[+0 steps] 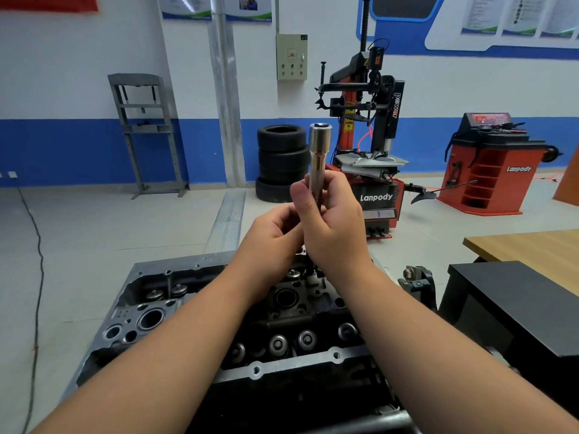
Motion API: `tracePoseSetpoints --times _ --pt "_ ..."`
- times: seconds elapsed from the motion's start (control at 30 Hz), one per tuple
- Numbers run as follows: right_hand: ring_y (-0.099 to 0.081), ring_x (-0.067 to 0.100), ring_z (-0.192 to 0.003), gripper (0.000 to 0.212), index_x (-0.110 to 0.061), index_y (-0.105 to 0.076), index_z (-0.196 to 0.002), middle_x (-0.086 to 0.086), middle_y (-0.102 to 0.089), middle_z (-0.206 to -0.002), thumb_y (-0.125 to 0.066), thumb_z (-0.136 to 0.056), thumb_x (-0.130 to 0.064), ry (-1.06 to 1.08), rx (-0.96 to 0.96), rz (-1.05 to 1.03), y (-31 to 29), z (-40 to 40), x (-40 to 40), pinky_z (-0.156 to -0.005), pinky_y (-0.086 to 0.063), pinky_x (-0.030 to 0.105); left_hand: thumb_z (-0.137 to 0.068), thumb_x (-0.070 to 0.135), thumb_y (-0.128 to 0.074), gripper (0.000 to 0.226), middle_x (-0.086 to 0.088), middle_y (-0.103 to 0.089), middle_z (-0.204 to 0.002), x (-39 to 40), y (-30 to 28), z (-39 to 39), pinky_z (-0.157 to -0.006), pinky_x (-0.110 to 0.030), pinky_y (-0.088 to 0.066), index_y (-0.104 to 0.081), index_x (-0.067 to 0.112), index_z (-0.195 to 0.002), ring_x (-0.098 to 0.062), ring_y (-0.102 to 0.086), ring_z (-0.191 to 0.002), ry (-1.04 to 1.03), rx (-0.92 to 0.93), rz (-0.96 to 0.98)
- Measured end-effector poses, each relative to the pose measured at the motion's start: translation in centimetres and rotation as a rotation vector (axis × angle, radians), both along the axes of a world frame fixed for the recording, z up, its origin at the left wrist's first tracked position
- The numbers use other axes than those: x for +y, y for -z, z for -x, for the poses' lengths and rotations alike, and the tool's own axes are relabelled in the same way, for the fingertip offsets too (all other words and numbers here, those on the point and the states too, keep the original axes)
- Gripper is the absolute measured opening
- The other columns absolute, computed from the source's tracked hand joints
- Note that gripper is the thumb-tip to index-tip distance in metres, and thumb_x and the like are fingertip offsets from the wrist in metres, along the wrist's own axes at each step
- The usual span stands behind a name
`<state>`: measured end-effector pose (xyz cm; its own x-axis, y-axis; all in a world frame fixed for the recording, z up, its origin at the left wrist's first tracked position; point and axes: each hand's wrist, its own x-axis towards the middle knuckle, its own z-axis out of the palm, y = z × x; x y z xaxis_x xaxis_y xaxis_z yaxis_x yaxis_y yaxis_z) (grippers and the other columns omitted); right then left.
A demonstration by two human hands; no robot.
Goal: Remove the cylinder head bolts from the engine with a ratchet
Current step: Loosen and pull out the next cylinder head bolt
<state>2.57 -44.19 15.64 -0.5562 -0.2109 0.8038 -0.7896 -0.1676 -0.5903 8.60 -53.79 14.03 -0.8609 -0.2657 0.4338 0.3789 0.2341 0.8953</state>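
While raised above the grey metal cylinder head [175,311], a long chrome socket [318,158] is being gripped upright by the right hand [335,227], left hand [272,236] fingers curled at its base.

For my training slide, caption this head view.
Both hands, left and right, hold a long socket upright above the engine.

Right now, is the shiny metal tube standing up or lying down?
Standing up. The socket points straight upward, open end on top, held by the right hand and the left hand.

Car workshop: tyre changer [372,145], stacked tyres [282,162] (wheel balancer [495,164] too).
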Motion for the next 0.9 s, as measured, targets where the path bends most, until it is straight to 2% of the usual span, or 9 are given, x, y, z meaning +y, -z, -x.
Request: tracePoseSetpoints --times 0.1,0.2,0.33,0.47,0.53,0.6,0.73,0.8,0.9 --pt "-0.054 0.004 -0.075 0.016 -0.019 -0.058 -0.090 -0.005 -0.058 -0.082 -0.058 -0.099 -0.033 0.045 0.040 0.006 -0.13 0.14 0.21 -0.068 -0.037 0.010 -0.103 0.024 -0.064 0.013 0.000 -0.079 -0.101 0.20 -0.01 -0.04 -0.082 -0.032 -0.062 -0.071 0.021 -0.114 -0.017 -0.076 -0.095 0.003 0.002 -0.038" --pt "-0.052 0.003 -0.070 0.017 -0.024 -0.056 -0.087 -0.014 -0.051 -0.075 -0.054 -0.103 -0.029 -0.029 0.015 -0.050 -0.23 -0.07 0.09 -0.065 -0.037 0.010 -0.101 0.038 -0.059 0.023 -0.006 -0.079 -0.103 0.48 -0.08 -0.23 -0.080 -0.040 -0.062 -0.071 0.022 -0.112 -0.027 -0.075 -0.094 0.049 -0.008 -0.064" --pt "-0.058 0.008 -0.082 0.013 -0.024 -0.059 -0.099 -0.008 -0.061 -0.087 -0.049 -0.103 -0.031 -0.059 0.014 -0.058 -0.07 -0.14 -0.07 -0.070 -0.044 0.020 -0.108 0.037 -0.049 0.029 -0.002 -0.078 -0.098 0.61 -0.24 -0.42 -0.074 -0.026 -0.059 -0.071 0.019 -0.113 -0.014 -0.074 -0.089 0.106 -0.026 -0.066" --pt "-0.062 0.007 -0.083 0.009 -0.025 -0.057 -0.101 -0.009 -0.064 -0.089 -0.062 -0.095 -0.032 0.006 0.031 0.002 -0.08 -0.18 0.19 -0.072 -0.049 0.020 -0.101 0.023 -0.068 0.017 0.003 -0.078 -0.107 0.29 -0.14 0.01 -0.090 -0.037 -0.062 -0.071 0.038 -0.107 -0.016 -0.074 -0.102 -0.012 0.050 -0.001" --pt "-0.065 0.013 -0.080 0.009 -0.019 -0.062 -0.096 -0.004 -0.066 -0.086 -0.065 -0.094 -0.027 0.013 0.057 0.004 0.01 -0.25 0.15 -0.071 -0.055 0.033 -0.097 0.020 -0.073 0.020 0.000 -0.077 -0.110 0.02 -0.02 0.14 -0.092 -0.048 -0.060 -0.070 0.038 -0.106 -0.023 -0.072 -0.106 -0.065 0.051 -0.014" --pt "-0.066 0.017 -0.079 0.017 -0.012 -0.066 -0.097 0.001 -0.067 -0.086 -0.062 -0.096 -0.028 0.017 0.069 -0.011 0.15 -0.14 0.08 -0.071 -0.055 0.037 -0.099 0.022 -0.070 0.015 -0.001 -0.078 -0.109 -0.15 0.13 0.06 -0.090 -0.049 -0.061 -0.071 0.034 -0.109 -0.025 -0.072 -0.105 -0.047 0.032 -0.015" --pt "-0.064 0.009 -0.083 0.030 -0.010 -0.068 -0.102 -0.003 -0.069 -0.087 -0.049 -0.100 -0.034 0.052 0.015 -0.053 0.15 0.28 0.07 -0.072 -0.050 0.022 -0.107 0.041 -0.050 0.029 -0.003 -0.079 -0.101 0.28 0.00 -0.32 -0.076 -0.028 -0.061 -0.075 0.028 -0.109 -0.019 -0.076 -0.092 0.106 -0.045 -0.105" --pt "-0.063 0.005 -0.083 0.031 -0.011 -0.067 -0.101 -0.008 -0.068 -0.086 -0.045 -0.101 -0.034 0.049 -0.009 -0.043 0.11 0.26 0.04 -0.071 -0.046 0.015 -0.109 0.041 -0.048 0.033 -0.005 -0.078 -0.097 0.19 -0.03 -0.29 -0.076 -0.028 -0.060 -0.075 0.023 -0.107 -0.020 -0.075 -0.090 0.096 -0.042 -0.094" --pt "-0.061 0.006 -0.079 0.023 -0.017 -0.063 -0.100 -0.008 -0.064 -0.083 -0.050 -0.100 -0.036 0.030 -0.005 -0.019 0.08 0.08 0.05 -0.069 -0.045 0.015 -0.104 0.036 -0.060 0.019 -0.004 -0.078 -0.101 -0.14 0.16 -0.04 -0.078 -0.035 -0.062 -0.073 0.024 -0.111 -0.021 -0.075 -0.094 0.020 -0.008 -0.010"
